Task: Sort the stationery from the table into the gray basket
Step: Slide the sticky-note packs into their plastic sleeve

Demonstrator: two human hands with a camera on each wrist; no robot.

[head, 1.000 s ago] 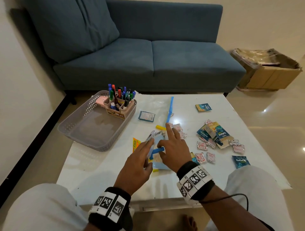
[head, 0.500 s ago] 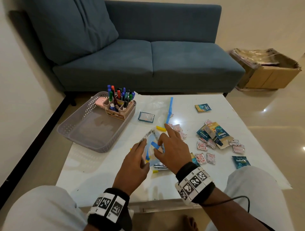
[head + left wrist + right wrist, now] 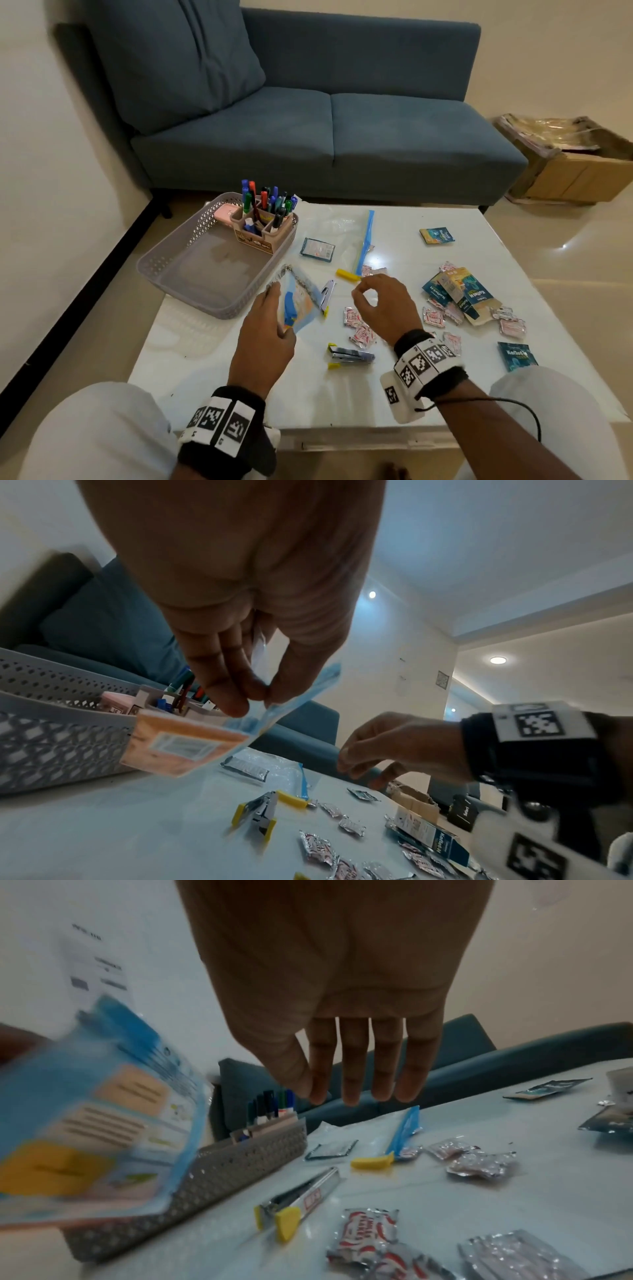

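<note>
My left hand pinches a blue packet of sticky notes and holds it tilted above the table, just off the near right corner of the gray basket. In the left wrist view the fingertips clamp the packet at its top edge. My right hand hovers empty to the right, fingers relaxed. The basket holds a pen holder full of markers and a pink item. Two small staplers lie on the table, one beside the packet, one nearer me.
A yellow piece and a clear zip bag with a blue strip lie mid-table. Several foil sachets and medicine boxes are scattered on the right. A blue sofa stands behind the white table.
My left hand has lifted the blue packet off the table and carried it left toward the basket. My right hand let go of it and drew back right. Both staplers now lie uncovered.
</note>
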